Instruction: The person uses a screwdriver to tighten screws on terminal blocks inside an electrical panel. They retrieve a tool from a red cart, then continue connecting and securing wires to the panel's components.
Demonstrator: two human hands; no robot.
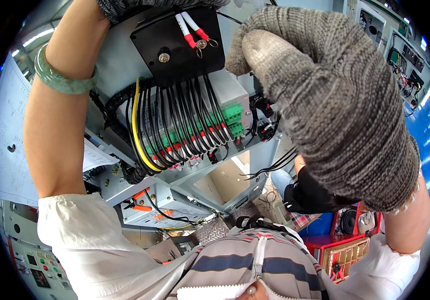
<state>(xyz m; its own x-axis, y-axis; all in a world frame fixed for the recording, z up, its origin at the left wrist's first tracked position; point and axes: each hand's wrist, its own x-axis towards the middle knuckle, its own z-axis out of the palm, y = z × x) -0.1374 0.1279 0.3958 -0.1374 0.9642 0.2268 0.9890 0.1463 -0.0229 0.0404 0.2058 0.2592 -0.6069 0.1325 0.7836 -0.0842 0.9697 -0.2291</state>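
My right hand (320, 85), in a grey knitted glove with a pale thumb tip, is raised beside the right edge of a black plate (150, 45). Its fingers are curled in; whatever they hold, if anything, is hidden. Above the plate, my left hand (140, 4) in a dark knitted glove is mostly cut off by the upper edge, fingers unseen. Two ring terminals (198, 45) with red and white sleeves hang over the plate by a bolt. Beneath it, a row of black wires (175, 115) and one yellow wire (137, 120) run down to green terminal blocks (232, 115).
Orange-handled pliers (139, 202) lie on a grey box below. Paper drawings (12, 130) hang at the left. Loose black wires (277, 162) dangle in front of another person (307, 192). A red toolbox (320, 245) stands at the lower right.
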